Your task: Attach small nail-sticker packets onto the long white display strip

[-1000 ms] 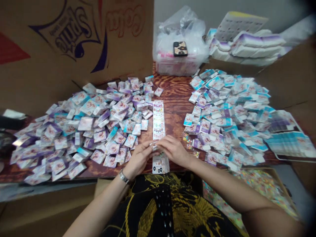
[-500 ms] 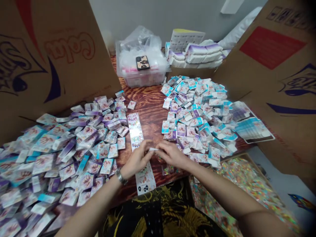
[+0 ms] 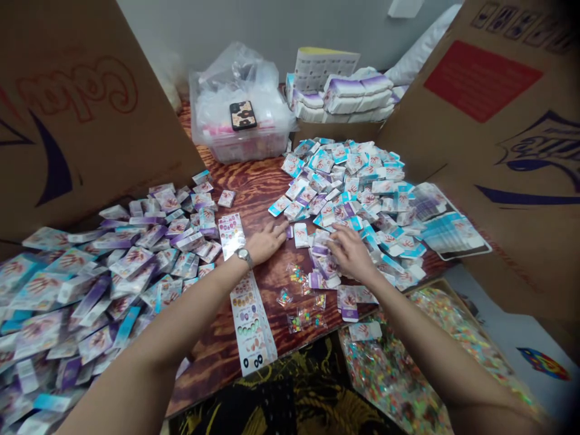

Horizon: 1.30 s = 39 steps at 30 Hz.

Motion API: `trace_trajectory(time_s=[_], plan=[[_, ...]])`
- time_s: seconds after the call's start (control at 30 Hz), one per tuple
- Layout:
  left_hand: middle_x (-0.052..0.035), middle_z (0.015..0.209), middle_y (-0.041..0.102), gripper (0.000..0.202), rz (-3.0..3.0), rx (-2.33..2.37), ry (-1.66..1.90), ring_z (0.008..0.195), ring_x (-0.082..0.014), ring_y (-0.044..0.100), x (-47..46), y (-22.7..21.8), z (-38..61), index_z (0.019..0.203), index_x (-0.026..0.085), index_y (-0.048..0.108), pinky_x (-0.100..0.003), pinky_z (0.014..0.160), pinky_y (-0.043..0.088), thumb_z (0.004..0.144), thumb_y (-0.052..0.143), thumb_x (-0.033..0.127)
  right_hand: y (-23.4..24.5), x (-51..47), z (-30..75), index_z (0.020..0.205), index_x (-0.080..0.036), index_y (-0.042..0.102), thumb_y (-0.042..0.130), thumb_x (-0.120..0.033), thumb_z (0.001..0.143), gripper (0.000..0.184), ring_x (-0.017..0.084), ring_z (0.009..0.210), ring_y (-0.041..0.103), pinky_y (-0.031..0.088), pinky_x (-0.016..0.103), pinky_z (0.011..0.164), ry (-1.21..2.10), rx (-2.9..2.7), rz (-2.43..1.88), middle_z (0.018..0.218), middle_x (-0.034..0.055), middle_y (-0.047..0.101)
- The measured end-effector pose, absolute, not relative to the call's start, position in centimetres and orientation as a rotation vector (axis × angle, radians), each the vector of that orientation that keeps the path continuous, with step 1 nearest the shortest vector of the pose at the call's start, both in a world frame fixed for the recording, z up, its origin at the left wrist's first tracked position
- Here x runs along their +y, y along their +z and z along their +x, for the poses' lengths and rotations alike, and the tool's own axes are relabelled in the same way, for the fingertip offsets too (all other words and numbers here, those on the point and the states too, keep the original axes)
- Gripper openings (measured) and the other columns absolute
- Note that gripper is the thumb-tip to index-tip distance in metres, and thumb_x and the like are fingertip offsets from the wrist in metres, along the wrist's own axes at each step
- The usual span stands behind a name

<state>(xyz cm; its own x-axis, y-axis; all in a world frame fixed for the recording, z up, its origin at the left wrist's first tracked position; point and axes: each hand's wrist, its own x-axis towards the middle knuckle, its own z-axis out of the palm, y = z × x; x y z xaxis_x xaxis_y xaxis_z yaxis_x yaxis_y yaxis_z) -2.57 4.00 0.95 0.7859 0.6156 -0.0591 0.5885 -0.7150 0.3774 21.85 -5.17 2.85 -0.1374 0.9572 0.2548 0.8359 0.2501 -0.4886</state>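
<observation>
My left hand [image 3: 269, 243] lies palm down with its fingers stretched out, its tips at a small purple-edged box [image 3: 290, 232] by the right-hand pile. Fingers apart, my right hand [image 3: 352, 252] rests on the near edge of the pile of small white, blue and purple boxes [image 3: 351, 166] with hand pictures. A white box [image 3: 301, 235] stands between the two hands. Below them, several small clear packets of coloured bits [image 3: 307, 318] are scattered on the table. A long sticker sheet [image 3: 251, 329] with rows of nail-like ovals runs under my left wrist.
Another large heap of small boxes [image 3: 131, 263] covers the left side. Cardboard walls [image 3: 90, 145] rise left and right. At the back are a plastic tub [image 3: 254, 148] with a phone [image 3: 243, 115] on top and stacked flat cartons [image 3: 356, 93]. A tray of coloured packets [image 3: 408, 374] sits lower right.
My hands were together over the sticker sheet, holding a small white piece. Now they are apart and further forward, at the right-hand pile, and the packets are uncovered. The view has shifted slightly.
</observation>
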Motion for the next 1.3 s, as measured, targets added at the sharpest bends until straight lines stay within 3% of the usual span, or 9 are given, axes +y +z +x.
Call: trace_trajectory(time_s=[0.17,0.27,0.37,0.5,0.67,0.8,1.03,1.17,1.3], plan=[[-0.0165,0.127,0.047,0.026,2.57,1.027,0.123,0.114,-0.0284,0.043,3.4,0.8,-2.6,0.107,0.016,0.054,-0.043,0.086,0.044,0.088,0.037,0.011,-1.5,-3.9,21.6,0.09,-0.018,0.058,0.047,-0.032,0.089,0.018,0.032,0.125,0.037,0.031,0.054,0.098,0.279,-1.971,-1.789,0.131,0.0139,0.05],[-0.017,0.117,0.05,0.036,2.535,1.158,0.143,0.109,-0.0296,0.045,2.6,1.8,-3.1,0.119,0.017,0.05,-0.044,0.083,0.044,0.086,0.039,0.01,-2.1,-1.8,19.9,0.093,-0.019,0.059,0.046,-0.033,0.09,0.019,0.031,0.127,0.035,0.03,0.054,0.098,0.351,-2.032,-1.714,0.134,0.0109,0.048],[-0.0147,0.123,0.044,0.046,2.426,1.255,0.224,0.11,-0.0281,0.045,1.1,3.7,-5.0,0.131,0.022,0.042,-0.045,0.09,0.041,0.086,0.041,0.015,-1.8,0.0,18.1,0.093,-0.019,0.06,0.046,-0.035,0.09,0.021,0.029,0.127,0.037,0.031,0.051,0.099,0.415,-2.121,-1.576,0.135,0.0113,0.048],[-0.0069,0.124,0.047,0.034,1.85,1.273,0.49,0.112,-0.0239,0.046,-1.9,6.1,-8.4,0.119,0.025,0.055,-0.04,0.097,0.037,0.086,0.047,0.028,-1.4,1.4,14.9,0.092,-0.019,0.059,0.046,-0.034,0.091,0.02,0.024,0.124,0.04,0.029,0.048,0.102,0.517,-2.287,-1.29,0.134,0.0107,0.048],[-0.006,0.112,0.057,0.035,0.904,1.102,0.725,0.092,-0.019,0.056,-6.6,7.6,-11.0,0.115,0.023,0.057,-0.029,0.073,0.048,0.084,0.054,0.036,0.1,1.3,11.7,0.091,-0.02,0.058,0.047,-0.03,0.091,0.015,0.023,0.12,0.045,0.032,0.047,0.101,0.697,-2.426,-0.989,0.128,0.0078,0.054],[-0.0084,0.097,0.062,0.046,0.521,0.896,0.809,0.068,-0.0145,0.056,-9.5,7.4,-12.0,0.121,0.021,0.055,-0.024,0.054,0.045,0.082,0.052,0.045,2.9,-0.4,11.7,0.091,-0.019,0.055,0.047,-0.028,0.091,0.012,0.022,0.107,0.054,0.04,0.042,0.092,0.843,-2.253,-1.031,0.115,0.0099,0.06],[-0.0087,0.1,0.062,0.047,0.503,0.827,0.832,0.069,-0.0163,0.059,-10.9,6.8,-12.0,0.123,0.023,0.053,-0.027,0.056,0.047,0.08,0.052,0.041,6.7,-5.7,9.5,0.091,-0.018,0.054,0.045,-0.034,0.092,0.018,0.015,0.082,0.058,0.046,0.027,0.072,1.362,-1.873,-1.002,0.089,0.0027,0.061],[-0.0084,0.108,0.059,0.04,1.0,1.075,0.826,0.086,-0.0208,0.06,-10.6,7.5,-12.0,0.118,0.023,0.056,-0.035,0.073,0.049,0.082,0.054,0.041,7.4,-6.7,7.9,0.085,-0.018,0.056,0.048,-0.033,0.09,0.018,0.012,0.069,0.053,0.041,0.024,0.065,1.136,-1.938,-1.157,0.075,-0.0006,0.058],[-0.0109,0.121,0.053,0.05,1.75,1.38,0.828,0.113,-0.0291,0.047,-11.3,6.9,-12.5,0.121,0.023,0.054,-0.044,0.096,0.038,0.074,0.066,0.037,7.8,-7.1,6.9,0.087,-0.019,0.055,0.046,-0.032,0.091,0.017,0.013,0.073,0.053,0.04,0.025,0.068,1.073,-2.038,-1.111,0.079,0.0001,0.059]])
